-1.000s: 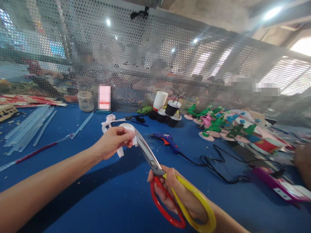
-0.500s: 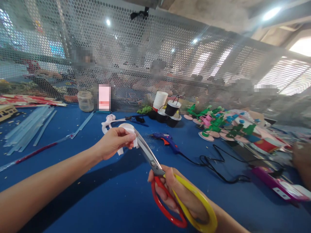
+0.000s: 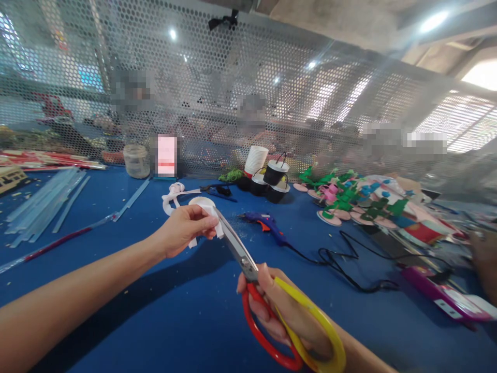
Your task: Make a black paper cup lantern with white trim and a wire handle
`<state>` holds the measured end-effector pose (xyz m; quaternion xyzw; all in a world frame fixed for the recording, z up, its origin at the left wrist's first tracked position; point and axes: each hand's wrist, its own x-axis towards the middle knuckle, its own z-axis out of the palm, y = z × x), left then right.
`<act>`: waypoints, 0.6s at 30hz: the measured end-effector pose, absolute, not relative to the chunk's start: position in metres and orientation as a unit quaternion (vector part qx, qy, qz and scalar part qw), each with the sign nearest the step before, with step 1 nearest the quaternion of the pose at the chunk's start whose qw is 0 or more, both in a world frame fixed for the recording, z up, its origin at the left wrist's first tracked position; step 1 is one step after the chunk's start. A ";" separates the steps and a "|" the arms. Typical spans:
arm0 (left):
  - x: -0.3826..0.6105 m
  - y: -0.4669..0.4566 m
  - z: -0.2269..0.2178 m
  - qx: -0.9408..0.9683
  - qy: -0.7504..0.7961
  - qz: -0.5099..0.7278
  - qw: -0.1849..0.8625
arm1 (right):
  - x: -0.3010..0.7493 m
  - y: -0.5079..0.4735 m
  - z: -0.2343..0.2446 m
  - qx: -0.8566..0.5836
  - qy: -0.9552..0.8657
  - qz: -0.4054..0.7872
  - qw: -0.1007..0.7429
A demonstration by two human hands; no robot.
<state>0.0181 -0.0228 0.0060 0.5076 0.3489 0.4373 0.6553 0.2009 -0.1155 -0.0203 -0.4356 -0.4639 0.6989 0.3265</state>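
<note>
At the centre of my view, my left hand [image 3: 182, 228] is closed in a pinch on a white ribbon roll [image 3: 202, 203], held above the table, with a short loose tail hanging below the fingers. My right hand [image 3: 287, 316] is wrapped through the red and yellow loops of a pair of scissors [image 3: 237, 247]. The steel blades look nearly together, and their tips reach up to the ribbon just beside my left fingertips. I judge the step in hand to be a snip at the ribbon's loose end. A clean cut calls for keeping the strip taut and my fingertips clear of the blade line. Just beyond the blades a blue glue gun [image 3: 267, 225] lies on the blue table [image 3: 174, 321], and its black cable [image 3: 349, 269] trails off to the right. Behind my left hand lie pale ribbon scraps [image 3: 174, 194], and further back stand black-and-white cups [image 3: 274, 178] and a clouded jar [image 3: 136, 161]. Clear glue sticks [image 3: 42, 202] lie far left and green and pink foam flowers [image 3: 349, 199] far right, where another person's hand [image 3: 485, 264] shows at the edge. A perforated metal screen [image 3: 233, 93] closes off the back. I can read no brand or writing. The pink-and-white panel [image 3: 167, 155] by the jar is blurred.
</note>
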 end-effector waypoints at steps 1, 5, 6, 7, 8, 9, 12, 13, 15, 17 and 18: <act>0.018 -0.023 0.006 0.503 0.345 0.440 0.658 | 0.201 -0.116 -0.021 -0.434 -0.465 0.698 0.327; 0.018 -0.023 0.005 0.488 0.336 0.439 0.676 | 0.203 -0.116 -0.024 -0.421 -0.485 0.689 0.336; 0.018 -0.022 0.004 0.487 0.335 0.435 0.679 | 0.204 -0.115 -0.023 -0.418 -0.495 0.682 0.338; 0.017 -0.022 0.004 0.487 0.336 0.431 0.682 | 0.204 -0.115 -0.023 -0.417 -0.505 0.675 0.340; 0.016 -0.021 0.004 0.489 0.337 0.425 0.683 | 0.205 -0.114 -0.022 -0.417 -0.516 0.667 0.339; 0.015 -0.020 0.004 0.492 0.339 0.421 0.682 | 0.205 -0.113 -0.021 -0.416 -0.526 0.661 0.337; 0.013 -0.018 0.005 0.504 0.340 0.415 0.677 | 0.205 -0.112 -0.019 -0.403 -0.548 0.654 0.331; 0.012 -0.018 0.005 0.504 0.337 0.416 0.678 | 0.205 -0.112 -0.019 -0.400 -0.550 0.655 0.331; 0.011 -0.017 0.006 0.497 0.332 0.410 0.689 | 0.205 -0.113 -0.019 -0.401 -0.544 0.657 0.335; 0.010 -0.017 0.006 0.488 0.325 0.399 0.705 | 0.204 -0.115 -0.019 -0.411 -0.530 0.659 0.341; 0.010 -0.016 0.007 0.489 0.319 0.393 0.710 | 0.204 -0.116 -0.019 -0.414 -0.525 0.659 0.344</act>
